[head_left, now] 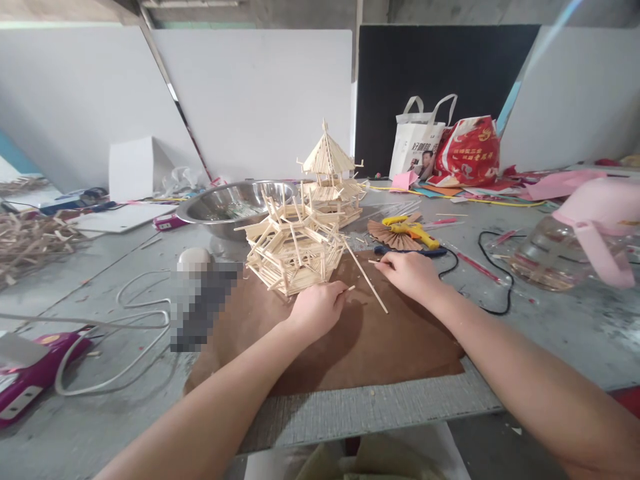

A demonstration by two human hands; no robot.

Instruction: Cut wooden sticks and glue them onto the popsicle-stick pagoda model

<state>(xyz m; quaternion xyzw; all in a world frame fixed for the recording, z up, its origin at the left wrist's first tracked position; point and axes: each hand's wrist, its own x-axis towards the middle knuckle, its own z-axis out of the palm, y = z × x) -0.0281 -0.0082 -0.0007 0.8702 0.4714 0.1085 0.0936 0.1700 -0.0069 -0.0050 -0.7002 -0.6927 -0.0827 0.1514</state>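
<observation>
My left hand (319, 311) is closed on a short wooden stick (351, 289), whose pale end pokes out past the fingers. Opposite it, my right hand (411, 275) pinches another small wooden stick (373, 261). Just beyond my left hand stands an open, many-sided frame of wooden sticks (295, 250). A longer wooden stick (367, 279) slants from the frame's right side down between my hands. Brown paper (390, 360) lies under both hands. Behind the frame rises a stick pagoda (328, 157) with a pointed roof, its lower part partly hidden.
A metal bowl (193, 212) stands left of the frame. Beyond my right hand are a yellow glue gun (417, 233), a folded brown paper fan (387, 235) and a black cord (510, 293). A clear jug (543, 257) sits at right; a purple power strip (45, 367) and white cable (115, 387) at left.
</observation>
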